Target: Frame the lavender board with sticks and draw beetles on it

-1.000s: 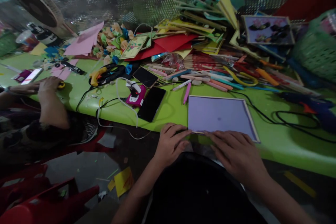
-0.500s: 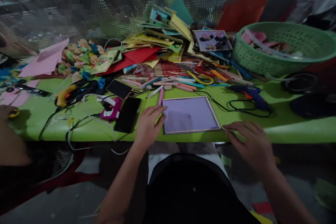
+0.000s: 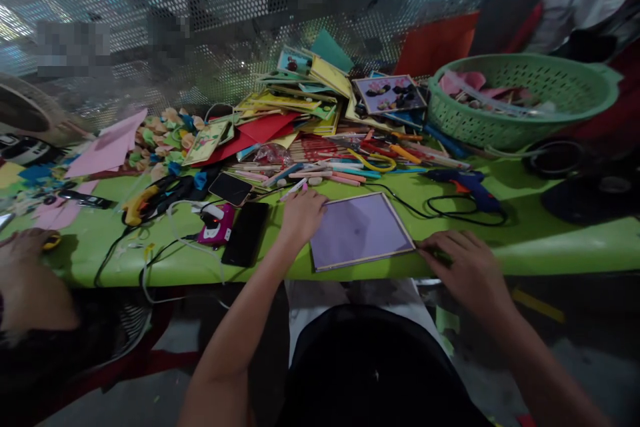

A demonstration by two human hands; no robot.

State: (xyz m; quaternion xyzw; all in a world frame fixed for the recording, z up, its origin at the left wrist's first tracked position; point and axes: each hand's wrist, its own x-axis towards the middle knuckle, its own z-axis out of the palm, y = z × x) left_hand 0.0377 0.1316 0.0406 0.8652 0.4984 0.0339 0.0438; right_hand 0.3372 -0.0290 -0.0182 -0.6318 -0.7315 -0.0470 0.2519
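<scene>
A rectangular purple board (image 3: 363, 230) edged with thin pale wooden strips lies flat on the green tabletop in front of me. My left hand (image 3: 303, 217) is just beyond its upper left corner, fingers bent and close together over a pink pen (image 3: 305, 185), whose end pokes out past them. The rest of the pen is hidden under the hand. At the board's lower right corner, my right hand (image 3: 465, 260) has its thumb and index finger pinched against the edge. The exact contact there is dim.
A black phone (image 3: 245, 233) and a magenta power adapter (image 3: 217, 223) with cables lie left. A blue glue gun (image 3: 473, 187) is at right, near a green basket (image 3: 515, 123). Markers, scissors and cards are piled behind. Another person's hand (image 3: 30, 253) rests far left.
My left hand has moved from the board's left edge up over the pink pen. The board has turned slightly, and my right hand stays by its lower right corner. The camera view has shifted.
</scene>
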